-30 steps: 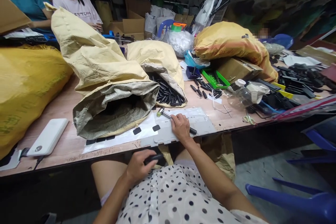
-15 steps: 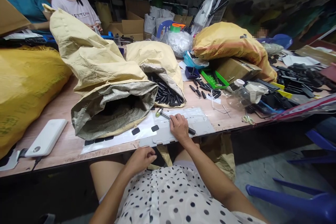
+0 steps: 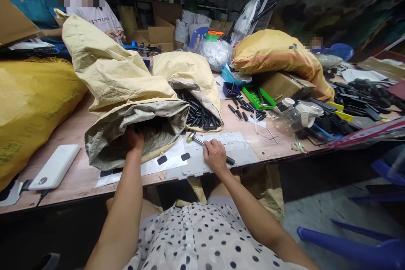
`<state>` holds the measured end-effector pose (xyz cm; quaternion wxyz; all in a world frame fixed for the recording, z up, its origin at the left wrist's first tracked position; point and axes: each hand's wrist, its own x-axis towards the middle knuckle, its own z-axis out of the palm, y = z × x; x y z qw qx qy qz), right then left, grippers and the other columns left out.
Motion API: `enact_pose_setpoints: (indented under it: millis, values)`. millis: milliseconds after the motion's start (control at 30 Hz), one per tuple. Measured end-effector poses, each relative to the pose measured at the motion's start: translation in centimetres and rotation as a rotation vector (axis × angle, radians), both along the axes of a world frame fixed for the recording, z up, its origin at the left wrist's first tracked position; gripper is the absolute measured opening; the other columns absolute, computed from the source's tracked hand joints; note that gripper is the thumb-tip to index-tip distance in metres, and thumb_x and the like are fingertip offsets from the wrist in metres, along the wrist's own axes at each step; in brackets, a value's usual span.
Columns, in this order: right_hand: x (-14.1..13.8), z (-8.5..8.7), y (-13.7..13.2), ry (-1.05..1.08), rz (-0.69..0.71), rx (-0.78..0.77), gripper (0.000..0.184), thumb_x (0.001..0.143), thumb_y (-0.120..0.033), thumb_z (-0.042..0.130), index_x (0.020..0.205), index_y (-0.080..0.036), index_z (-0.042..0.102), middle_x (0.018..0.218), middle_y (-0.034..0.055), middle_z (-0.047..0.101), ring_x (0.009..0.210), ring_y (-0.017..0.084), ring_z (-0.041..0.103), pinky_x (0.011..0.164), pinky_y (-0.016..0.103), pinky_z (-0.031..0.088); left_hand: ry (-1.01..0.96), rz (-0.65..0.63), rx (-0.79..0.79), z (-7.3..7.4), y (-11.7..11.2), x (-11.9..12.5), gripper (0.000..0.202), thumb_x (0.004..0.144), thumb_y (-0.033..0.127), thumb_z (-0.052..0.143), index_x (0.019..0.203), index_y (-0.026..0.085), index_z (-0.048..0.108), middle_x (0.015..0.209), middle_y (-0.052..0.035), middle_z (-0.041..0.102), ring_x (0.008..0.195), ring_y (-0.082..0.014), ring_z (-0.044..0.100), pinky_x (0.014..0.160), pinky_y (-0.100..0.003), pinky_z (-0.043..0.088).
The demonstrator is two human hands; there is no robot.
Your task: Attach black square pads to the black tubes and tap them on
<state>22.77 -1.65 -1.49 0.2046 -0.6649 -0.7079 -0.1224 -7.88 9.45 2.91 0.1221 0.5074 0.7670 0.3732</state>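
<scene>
My left hand [image 3: 135, 138] reaches into the mouth of a large beige woven sack [image 3: 126, 78] lying on the table; its fingers are hidden in the dark inside. My right hand [image 3: 215, 155] is closed around the black handle of a small hammer [image 3: 198, 141], which lies over a grey board [image 3: 238, 152] at the table's front edge. The hammer head, with a yellowish tip, points left. Behind it, a second beige sack [image 3: 186, 65] spills black pen-shaped parts [image 3: 202, 114] at its opening. Black rounded pads [image 3: 162, 160] lie on white paper beside the board.
A white power bank [image 3: 55, 166] and a full yellow sack [image 3: 34, 109] are at left. To the right are a green tray [image 3: 258, 97], a clear plastic jug [image 3: 295, 116], scissors [image 3: 299, 147] and piled black parts [image 3: 360, 97]. Two people sit across the table.
My left hand has moved from above my lap, forward and left, into the sack's opening. My right hand stays on the hammer in nearly the same place.
</scene>
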Motion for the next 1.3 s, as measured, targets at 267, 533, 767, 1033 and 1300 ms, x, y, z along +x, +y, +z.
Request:
enact_pose_setpoints:
  millis: [267,533,767,1033,1300]
  values:
    - [0.0,0.0,-0.1,0.009,-0.008,0.007,0.019,0.094,-0.022,0.055,0.103,-0.022,0.071,0.093,0.0076,0.059,0.087,0.023,0.046,0.075,0.032,0.033,-0.017,-0.280,0.399,-0.6,-7.6,3.9,0.017,0.087,0.033,0.066,0.093,0.020,0.074,0.092,-0.0066,0.075,0.084,-0.0215,0.069,0.082,-0.034,0.057]
    - [0.0,0.0,0.1,0.039,-0.037,-0.001,0.016,0.095,-0.022,0.055,0.100,-0.022,0.070,0.094,0.0081,0.061,0.088,0.024,0.049,0.075,0.032,0.036,-0.084,-0.689,0.286,-4.4,-10.9,7.0,0.016,0.088,0.021,0.060,0.097,0.023,0.073,0.094,-0.0041,0.074,0.089,-0.0212,0.069,0.081,-0.033,0.058]
    - [0.2,1.1,-1.0,0.197,0.063,-0.053,0.018,0.099,-0.022,0.049,0.100,-0.022,0.067,0.092,0.0069,0.061,0.087,0.022,0.055,0.074,0.031,0.043,0.026,-0.708,0.239,-4.6,-9.9,7.3,0.013,0.083,0.020,0.069,0.093,0.024,0.075,0.084,-0.0035,0.071,0.085,-0.0227,0.066,0.080,-0.035,0.056]
    - [-2.2,2.3,-5.1,0.535,0.333,-0.077,0.031,0.105,-0.027,0.040,0.121,-0.023,0.066,0.095,0.0056,0.064,0.087,0.019,0.064,0.079,0.028,0.054,-0.052,-0.694,0.250,-4.8,-9.9,7.1,0.011,0.080,0.018,0.070,0.088,0.023,0.075,0.079,-0.0022,0.069,0.082,-0.0212,0.065,0.078,-0.034,0.055]
    - [-2.2,2.6,-5.6,0.497,0.321,-0.177,0.039,0.104,-0.024,0.040,0.134,-0.025,0.065,0.096,0.0056,0.065,0.087,0.017,0.066,0.080,0.026,0.057,-0.082,-0.695,0.204,-4.7,-9.8,7.1,0.012,0.081,0.018,0.070,0.089,0.023,0.077,0.079,-0.0022,0.069,0.082,-0.0206,0.065,0.080,-0.033,0.055]
